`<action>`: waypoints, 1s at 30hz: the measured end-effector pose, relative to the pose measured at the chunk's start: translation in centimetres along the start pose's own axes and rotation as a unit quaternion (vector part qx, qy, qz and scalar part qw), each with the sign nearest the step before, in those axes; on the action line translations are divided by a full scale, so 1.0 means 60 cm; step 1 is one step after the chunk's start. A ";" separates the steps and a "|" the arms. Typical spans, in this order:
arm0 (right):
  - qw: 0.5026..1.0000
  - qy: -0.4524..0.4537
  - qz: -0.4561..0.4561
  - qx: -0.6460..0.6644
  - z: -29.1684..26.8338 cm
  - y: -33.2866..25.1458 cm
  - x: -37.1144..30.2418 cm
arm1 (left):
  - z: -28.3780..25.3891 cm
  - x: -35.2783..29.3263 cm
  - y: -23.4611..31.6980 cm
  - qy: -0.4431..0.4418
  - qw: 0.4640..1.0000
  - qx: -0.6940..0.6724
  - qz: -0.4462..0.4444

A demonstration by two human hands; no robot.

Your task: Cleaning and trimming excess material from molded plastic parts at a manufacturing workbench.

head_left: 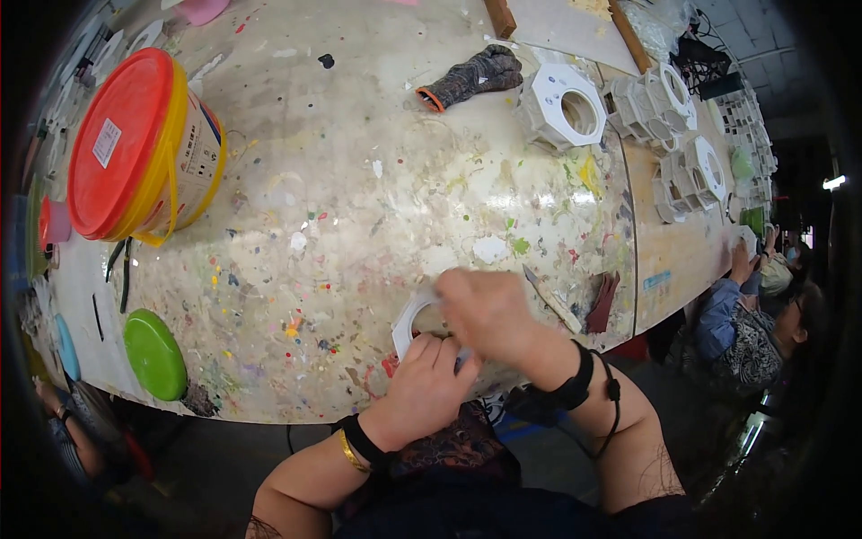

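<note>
A white octagonal frame (405, 327) with a wide opening is at the table's near edge, partly covered by both hands. My left hand (422, 393) is closed on its near side, fingers curled over the rim. Over the frame's right side, my right hand (485, 310) is curled like a fist and a little blurred. Whatever its fingers pinch is hidden. To its right lie a knife (551, 299) with a pale handle and a dark red strip (602, 303).
A yellow bucket (199, 162) with a red lid stands at left, near a green round lid (154, 354) and dark pliers (125, 274). Farther off are a grey glove (473, 78) and several white octagonal pieces (563, 106). Other people (750, 323) sit at right.
</note>
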State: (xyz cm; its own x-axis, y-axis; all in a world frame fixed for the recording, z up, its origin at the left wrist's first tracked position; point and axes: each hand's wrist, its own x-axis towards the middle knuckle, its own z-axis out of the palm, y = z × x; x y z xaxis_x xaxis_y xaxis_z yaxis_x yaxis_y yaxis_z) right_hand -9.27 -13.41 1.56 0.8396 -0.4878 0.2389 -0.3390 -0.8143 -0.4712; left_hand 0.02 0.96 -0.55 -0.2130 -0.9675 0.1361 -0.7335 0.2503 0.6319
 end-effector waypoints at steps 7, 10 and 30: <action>0.986 -0.074 0.144 -0.050 -0.018 0.036 -0.029 | -0.010 0.003 0.004 0.040 0.999 0.000 0.008; 0.993 -0.096 0.075 -0.006 -0.011 0.000 -0.001 | -0.003 0.002 0.002 0.058 0.998 -0.007 0.013; 0.989 -0.143 -0.012 0.040 -0.040 0.027 0.037 | -0.004 0.004 -0.008 0.067 0.997 0.011 0.034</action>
State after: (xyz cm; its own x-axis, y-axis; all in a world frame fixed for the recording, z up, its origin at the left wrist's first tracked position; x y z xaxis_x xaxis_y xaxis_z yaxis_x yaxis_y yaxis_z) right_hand -8.95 -16.59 3.34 0.9365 -0.3505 0.0058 -0.2928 -0.7913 -0.5367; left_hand 0.47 0.62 -0.62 -0.1758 -0.9438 0.2799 -0.7342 0.3151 0.6014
